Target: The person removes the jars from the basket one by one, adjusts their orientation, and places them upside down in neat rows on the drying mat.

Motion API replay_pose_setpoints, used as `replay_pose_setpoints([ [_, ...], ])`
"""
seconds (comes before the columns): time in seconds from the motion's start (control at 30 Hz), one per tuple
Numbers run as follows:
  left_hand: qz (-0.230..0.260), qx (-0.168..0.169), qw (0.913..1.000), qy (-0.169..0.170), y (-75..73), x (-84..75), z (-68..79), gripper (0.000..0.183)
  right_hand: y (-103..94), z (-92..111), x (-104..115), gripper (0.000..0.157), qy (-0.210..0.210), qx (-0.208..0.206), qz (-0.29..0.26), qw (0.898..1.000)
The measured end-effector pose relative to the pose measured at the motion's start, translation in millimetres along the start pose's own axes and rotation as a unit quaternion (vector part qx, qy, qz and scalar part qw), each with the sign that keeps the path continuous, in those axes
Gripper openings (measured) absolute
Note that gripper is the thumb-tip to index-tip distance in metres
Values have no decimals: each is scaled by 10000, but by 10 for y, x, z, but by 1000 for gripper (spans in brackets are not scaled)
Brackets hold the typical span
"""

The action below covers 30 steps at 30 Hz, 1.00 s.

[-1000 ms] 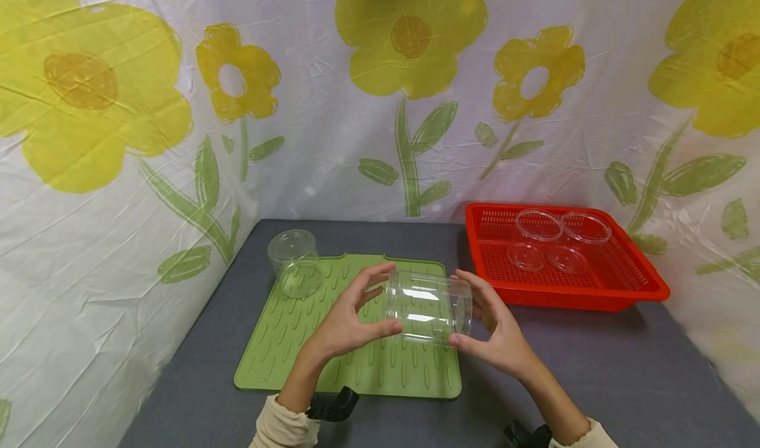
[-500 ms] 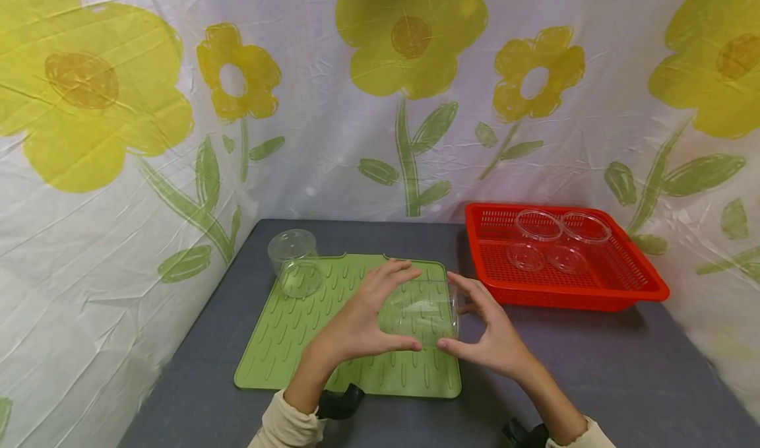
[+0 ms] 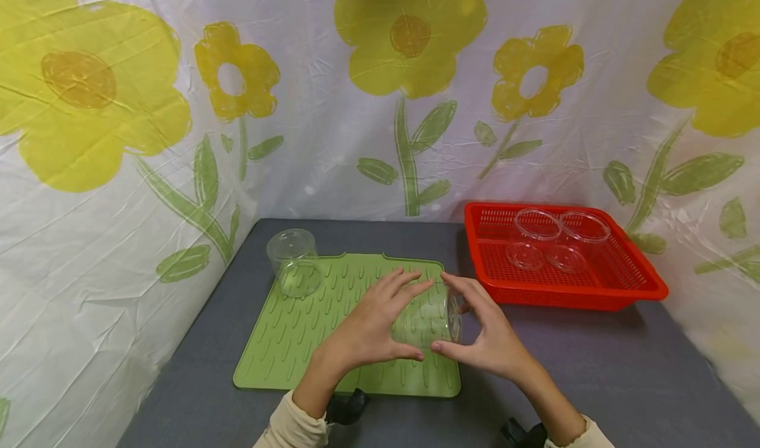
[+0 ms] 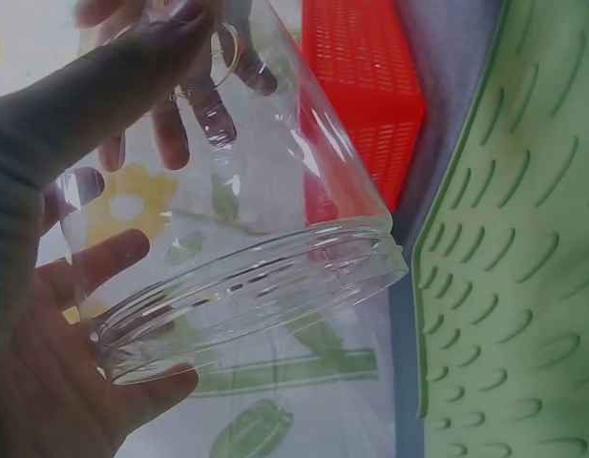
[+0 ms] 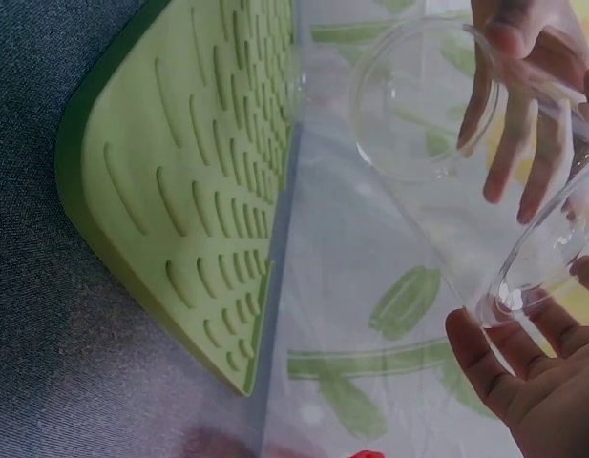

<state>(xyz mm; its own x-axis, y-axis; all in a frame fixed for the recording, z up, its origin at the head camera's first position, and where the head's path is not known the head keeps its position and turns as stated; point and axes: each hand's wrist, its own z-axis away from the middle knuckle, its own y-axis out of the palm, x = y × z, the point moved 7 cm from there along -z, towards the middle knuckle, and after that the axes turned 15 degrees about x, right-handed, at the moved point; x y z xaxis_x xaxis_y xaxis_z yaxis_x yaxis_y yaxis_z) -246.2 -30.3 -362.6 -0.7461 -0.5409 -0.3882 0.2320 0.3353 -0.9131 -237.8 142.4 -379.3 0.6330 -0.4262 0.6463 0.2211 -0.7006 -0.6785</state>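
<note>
Between the fingers (image 3: 413, 291), a clear jar (image 3: 426, 319)

Head view looks forward-down from above and behind left hand (image 3: 373, 322) and right hand (image 3: 489, 332), farther off. Wrist views sit close, facing past each hand; both share clear jar (image 4: 265, 191), green mat (image 4: 514, 239).

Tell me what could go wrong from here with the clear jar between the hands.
The clear jar could slip and drop: the left hand and right hand hold it sideways, raised above the green mat.

Its see-through wall blends with the mat, so its edge might be misjudged.

Moved far left, it might knock the other clear container at the mat's corner.
</note>
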Motion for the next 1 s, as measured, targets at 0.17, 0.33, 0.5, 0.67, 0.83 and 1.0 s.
replay_pose_setpoints([
  [0.17, -123, 11, 9999, -16, 19, 10, -7, 110, 0, -2, 17, 101, 79, 18, 63, 9999],
  [0.33, -148, -18, 9999, 29, 19, 5, -11, 108, -4, -7, 33, 101, 88, 15, 100, 9999],
  [0.5, -252, -279, 9990, 257, -2, -8, -5, 105, -14, -14, 58, 102, 82, 16, 122, 9999],
  [0.67, -231, -545, 9974, 417, -16, 0, 15, 105, -23, -29, 89, 103, 31, 32, 199, 9998],
  [0.83, -69, -618, 9970, 469, -11, 21, 28, 105, -12, -40, 99, 103, 69, 156, 240, 9996],
  [1.0, 190, -682, 9966, 423, 11, 72, 55, 104, -20, -42, 93, 109, 54, 194, 139, 9997],
])
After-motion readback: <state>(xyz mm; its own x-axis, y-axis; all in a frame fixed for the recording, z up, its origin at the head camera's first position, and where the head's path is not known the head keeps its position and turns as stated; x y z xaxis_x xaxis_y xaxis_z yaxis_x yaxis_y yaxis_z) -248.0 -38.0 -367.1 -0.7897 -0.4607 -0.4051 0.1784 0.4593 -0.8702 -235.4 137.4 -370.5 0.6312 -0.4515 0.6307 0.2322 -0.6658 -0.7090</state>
